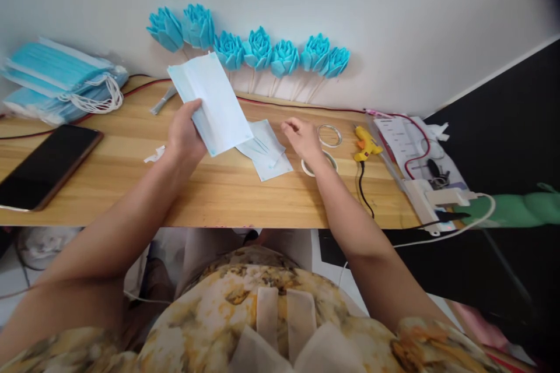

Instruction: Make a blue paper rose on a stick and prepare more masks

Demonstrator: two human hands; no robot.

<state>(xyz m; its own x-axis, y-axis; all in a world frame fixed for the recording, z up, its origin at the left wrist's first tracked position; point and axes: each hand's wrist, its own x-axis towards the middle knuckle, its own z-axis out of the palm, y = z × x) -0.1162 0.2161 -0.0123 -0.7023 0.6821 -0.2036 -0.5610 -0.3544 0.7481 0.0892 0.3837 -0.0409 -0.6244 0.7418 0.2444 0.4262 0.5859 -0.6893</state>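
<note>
Left grip [186, 134] pinches a mask [212, 102] by its near edge; it looks light, limp, easily creased. Right grip [304, 140] hovers loosely open, empty, beside folded masks [266, 148].

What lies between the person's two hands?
Head view: loose pale-blue mask pieces lie on the desk between the left hand, holding a mask sheet, and the right hand.

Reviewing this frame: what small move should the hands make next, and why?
Probably bring the right hand left to the free edge of the mask sheet. The left hand pinches that sheet alone, raised off the wooden table, while the right hand hovers empty between the folded pieces and a tape roll.
</note>
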